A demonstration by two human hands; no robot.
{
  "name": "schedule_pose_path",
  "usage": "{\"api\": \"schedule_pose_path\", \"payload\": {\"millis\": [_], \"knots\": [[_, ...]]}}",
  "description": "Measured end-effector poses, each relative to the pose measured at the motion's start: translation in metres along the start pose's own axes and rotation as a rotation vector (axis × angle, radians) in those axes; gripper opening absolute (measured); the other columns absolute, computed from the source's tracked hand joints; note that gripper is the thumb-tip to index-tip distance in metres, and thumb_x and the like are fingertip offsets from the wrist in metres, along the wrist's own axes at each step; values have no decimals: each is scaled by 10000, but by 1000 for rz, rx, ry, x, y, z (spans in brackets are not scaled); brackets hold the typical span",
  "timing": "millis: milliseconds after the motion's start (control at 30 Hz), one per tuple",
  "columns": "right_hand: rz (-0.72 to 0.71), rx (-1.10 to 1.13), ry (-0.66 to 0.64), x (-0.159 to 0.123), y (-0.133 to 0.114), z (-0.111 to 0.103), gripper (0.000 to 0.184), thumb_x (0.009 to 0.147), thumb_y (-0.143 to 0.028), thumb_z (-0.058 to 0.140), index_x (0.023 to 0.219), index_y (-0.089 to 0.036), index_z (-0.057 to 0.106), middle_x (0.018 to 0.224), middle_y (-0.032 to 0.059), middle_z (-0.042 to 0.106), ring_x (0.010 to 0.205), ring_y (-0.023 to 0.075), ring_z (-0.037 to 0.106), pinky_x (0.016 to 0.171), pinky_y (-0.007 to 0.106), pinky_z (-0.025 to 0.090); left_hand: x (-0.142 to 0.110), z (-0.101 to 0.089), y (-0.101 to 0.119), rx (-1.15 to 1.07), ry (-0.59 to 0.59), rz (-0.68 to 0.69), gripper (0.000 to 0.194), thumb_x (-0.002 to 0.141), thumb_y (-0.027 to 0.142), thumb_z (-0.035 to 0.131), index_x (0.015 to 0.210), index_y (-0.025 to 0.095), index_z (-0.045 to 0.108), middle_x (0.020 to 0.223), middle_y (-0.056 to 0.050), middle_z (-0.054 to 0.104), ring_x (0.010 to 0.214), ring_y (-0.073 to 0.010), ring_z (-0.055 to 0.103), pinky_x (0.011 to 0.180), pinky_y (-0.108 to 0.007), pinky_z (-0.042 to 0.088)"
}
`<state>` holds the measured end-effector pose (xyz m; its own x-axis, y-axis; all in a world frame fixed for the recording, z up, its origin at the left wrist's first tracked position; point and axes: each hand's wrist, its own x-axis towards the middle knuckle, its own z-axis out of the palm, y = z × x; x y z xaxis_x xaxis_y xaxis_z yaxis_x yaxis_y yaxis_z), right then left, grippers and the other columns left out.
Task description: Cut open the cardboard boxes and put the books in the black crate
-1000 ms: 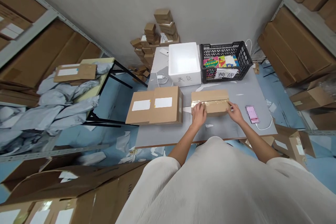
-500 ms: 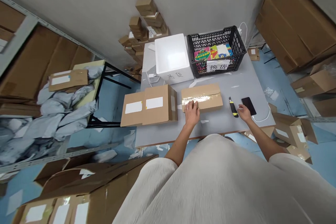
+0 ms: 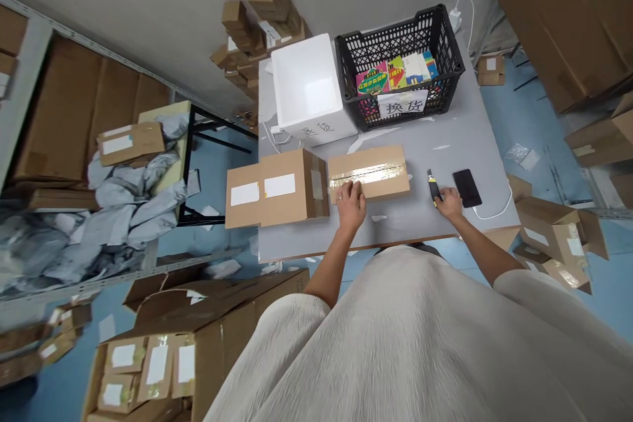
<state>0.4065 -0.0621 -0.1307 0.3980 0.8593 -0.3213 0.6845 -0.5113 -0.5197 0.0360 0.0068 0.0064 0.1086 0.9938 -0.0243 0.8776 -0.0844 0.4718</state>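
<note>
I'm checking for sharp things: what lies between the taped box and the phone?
The head view shows a utility knife there, the right hand at its near end.

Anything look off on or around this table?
Yes. On the table, the leftmost labelled carton juts past the left edge, so it looks poorly seated. Stray white scraps litter the surface, with more on the floor. The knife at the right hand seems to have its blade out.

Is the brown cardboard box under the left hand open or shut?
Shut: the top of the brown cardboard box lies flat, shiny tape along its seam. Tape cut or not: cannot tell.
</note>
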Motion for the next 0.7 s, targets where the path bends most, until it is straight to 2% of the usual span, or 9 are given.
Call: {"api": "schedule_pose_path", "payload": {"millis": [133, 267, 467, 700], "knots": [[47, -220, 13, -3, 2, -9, 351, 975, -439, 640, 1224, -195, 681, 1423, 191, 530, 1289, 384, 463, 1087, 532, 359, 0, 9, -6, 27, 67, 44, 494, 1087, 299, 459, 1535, 187, 633, 1605, -209, 581, 1599, -374, 451, 1363, -599, 330], [91, -341, -2, -4, -1, -14, 361, 1008, -481, 609, 1230, -198, 638, 1439, 200, 501, 1317, 400, 422, 1062, 547, 325, 0, 15, -11, 38, 98, 65, 495, 1086, 281, 450, 1536, 189, 634, 1593, -216, 589, 1588, -379, 464, 1346, -617, 352], [60, -403, -42, -5, -15, -16, 419, 1037, -519, 566, 1260, -170, 625, 1455, 230, 521, 1338, 417, 432, 1085, 561, 318, 0, 18, -16, 49, 109, 87, 494, 1080, 280, 473, 1536, 180, 635, 1583, -221, 593, 1579, -382, 471, 1337, -618, 367], [87, -418, -128, -4, -31, -9, 501, 1018, -544, 639, 1315, -145, 580, 1415, 237, 620, 1347, 406, 522, 1109, 527, 368, -2, 17, -18, 47, 100, 104, 496, 1083, 286, 473, 1540, 177, 634, 1592, -222, 594, 1583, -381, 468, 1349, -621, 354]]}}
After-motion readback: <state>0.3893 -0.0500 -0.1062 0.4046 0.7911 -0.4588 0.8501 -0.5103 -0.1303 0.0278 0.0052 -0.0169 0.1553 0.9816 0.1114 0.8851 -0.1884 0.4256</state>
